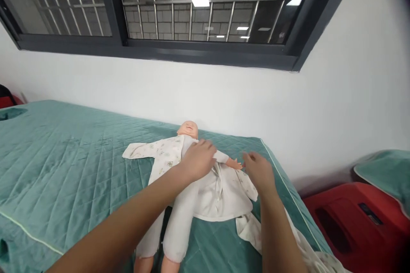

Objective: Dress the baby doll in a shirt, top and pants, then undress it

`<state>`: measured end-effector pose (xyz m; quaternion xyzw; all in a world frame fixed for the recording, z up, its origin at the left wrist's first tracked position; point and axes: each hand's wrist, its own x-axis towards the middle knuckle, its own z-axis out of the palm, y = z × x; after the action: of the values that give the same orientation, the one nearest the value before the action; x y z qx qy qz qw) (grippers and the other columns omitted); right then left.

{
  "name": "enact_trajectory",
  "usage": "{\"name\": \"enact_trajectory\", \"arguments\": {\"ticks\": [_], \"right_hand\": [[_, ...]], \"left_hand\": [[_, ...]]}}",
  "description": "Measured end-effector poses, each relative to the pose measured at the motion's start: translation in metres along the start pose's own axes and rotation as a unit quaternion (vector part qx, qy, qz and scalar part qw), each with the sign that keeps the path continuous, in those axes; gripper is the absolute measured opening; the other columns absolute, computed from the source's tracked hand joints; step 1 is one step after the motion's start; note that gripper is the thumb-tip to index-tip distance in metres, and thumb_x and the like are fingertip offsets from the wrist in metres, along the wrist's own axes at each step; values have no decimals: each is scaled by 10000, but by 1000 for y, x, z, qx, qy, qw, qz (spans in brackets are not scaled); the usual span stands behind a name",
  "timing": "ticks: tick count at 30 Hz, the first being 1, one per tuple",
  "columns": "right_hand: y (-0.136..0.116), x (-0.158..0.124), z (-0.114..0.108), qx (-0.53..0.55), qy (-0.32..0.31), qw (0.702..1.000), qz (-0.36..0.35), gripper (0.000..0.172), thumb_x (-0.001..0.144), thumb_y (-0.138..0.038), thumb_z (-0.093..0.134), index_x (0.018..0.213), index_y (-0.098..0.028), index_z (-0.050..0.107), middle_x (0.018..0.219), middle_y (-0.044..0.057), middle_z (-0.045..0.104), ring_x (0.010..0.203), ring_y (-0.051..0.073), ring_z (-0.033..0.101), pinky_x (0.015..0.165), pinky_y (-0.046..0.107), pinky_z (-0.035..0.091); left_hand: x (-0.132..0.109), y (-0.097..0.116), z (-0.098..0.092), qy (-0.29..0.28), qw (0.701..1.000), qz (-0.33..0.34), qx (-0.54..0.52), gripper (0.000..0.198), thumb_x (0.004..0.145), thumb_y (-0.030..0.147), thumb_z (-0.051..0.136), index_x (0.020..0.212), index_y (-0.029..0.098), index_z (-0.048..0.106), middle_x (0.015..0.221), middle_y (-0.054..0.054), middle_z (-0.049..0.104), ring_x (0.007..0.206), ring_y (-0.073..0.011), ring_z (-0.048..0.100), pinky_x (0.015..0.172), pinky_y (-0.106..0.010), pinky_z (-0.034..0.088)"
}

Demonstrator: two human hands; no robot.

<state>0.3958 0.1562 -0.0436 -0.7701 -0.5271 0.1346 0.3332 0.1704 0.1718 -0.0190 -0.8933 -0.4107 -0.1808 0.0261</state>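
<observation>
Fingers (209, 150) curl, left hand (200, 160) over the doll (185, 198), the right hand's (259, 171) pinch unclear, while splayed doll fingers (237, 164) could snag the sleeve (247, 185).

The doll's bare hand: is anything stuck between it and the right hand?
Nothing that I can see. The right hand is right beside the doll's hand; I can't tell if they touch. The loose sleeve lies lower in the picture, not between them.
</observation>
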Motion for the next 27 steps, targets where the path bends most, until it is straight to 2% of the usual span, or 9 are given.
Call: {"name": "enact_trajectory", "arguments": {"ticks": [2, 4, 7, 10, 13, 15, 19, 22, 27], "right_hand": [[10, 3, -3, -87, -46, 995, 9, 358, 885, -397, 389, 746, -194, 649, 817, 95, 716, 743, 212, 626, 611, 287, 366], [17, 5, 0, -116, -118, 986, 7, 303, 852, -309, 433, 681, -184, 650, 750, 99, 707, 702, 200, 620, 597, 276, 352], [23, 5, 9, -95, -181, 979, -23, 246, 791, -221, 514, 572, -184, 621, 618, 67, 665, 663, 179, 608, 590, 253, 352], [22, 3, 18, -58, -192, 978, -49, 330, 825, -315, 540, 517, -202, 575, 557, 36, 604, 674, 184, 593, 604, 254, 364], [20, 3, 29, -10, -171, 984, -50, 437, 793, -452, 606, 444, -224, 474, 485, 4, 497, 619, 185, 543, 614, 276, 377], [20, 5, 37, 34, -145, 988, -41, 450, 717, -457, 678, 424, -231, 421, 460, -16, 444, 595, 181, 510, 621, 289, 385], [28, 11, 49, 150, -98, 984, -19, 294, 659, -433, 669, 525, -217, 520, 524, -18, 531, 662, 194, 549, 635, 292, 421], [38, 15, 46, 250, -54, 967, 20, 271, 691, -478, 572, 649, -210, 573, 581, -4, 599, 667, 203, 582, 600, 294, 452], [47, 17, 34, 369, 3, 927, 69, 308, 680, -534, 568, 738, -233, 544, 583, -21, 588, 556, 189, 558, 532, 311, 463]], "left_hand": [[36, 13, 20, -79, 995, 49, 29, 238, 907, 220, 498, 1106, 143, 601, 1194, -113, 619, 1150, -283, 536, 907, -412, 457], [61, 24, 40, -157, 984, 61, 57, 285, 894, 177, 483, 1151, 134, 598, 1243, -131, 605, 1174, -289, 536, 927, -428, 453], [80, 33, 62, -188, 978, 55, 68, 301, 895, 197, 500, 1171, 133, 603, 1251, -149, 613, 1149, -297, 565, 942, -454, 449], [88, 31, 68, -188, 979, 52, 64, 318, 877, 266, 565, 1169, 145, 598, 1219, -141, 636, 1110, -292, 596, 916, -425, 468], [93, 22, 60, -182, 980, 48, 58, 394, 822, 295, 642, 1179, 142, 574, 1179, -143, 651, 1058, -298, 624, 863, -401, 489], [93, 15, 53, -177, 981, 53, 53, 395, 804, 244, 642, 1177, 143, 564, 1152, -139, 660, 1028, -295, 637, 832, -389, 494], [86, 6, 42, -165, 982, 73, 48, 311, 835, 173, 547, 1145, 170, 575, 1112, -126, 672, 1012, -284, 644, 808, -375, 485], [78, 7, 38, -164, 980, 92, 59, 290, 818, 182, 562, 1104, 176, 609, 1081, -134, 681, 975, -292, 653, 822, -392, 468], [72, 14, 45, -219, 969, 88, 66, 193, 793, 246, 641, 970, 179, 676, 1000, -114, 721, 921, -271, 666, 883, -402, 426]]}}
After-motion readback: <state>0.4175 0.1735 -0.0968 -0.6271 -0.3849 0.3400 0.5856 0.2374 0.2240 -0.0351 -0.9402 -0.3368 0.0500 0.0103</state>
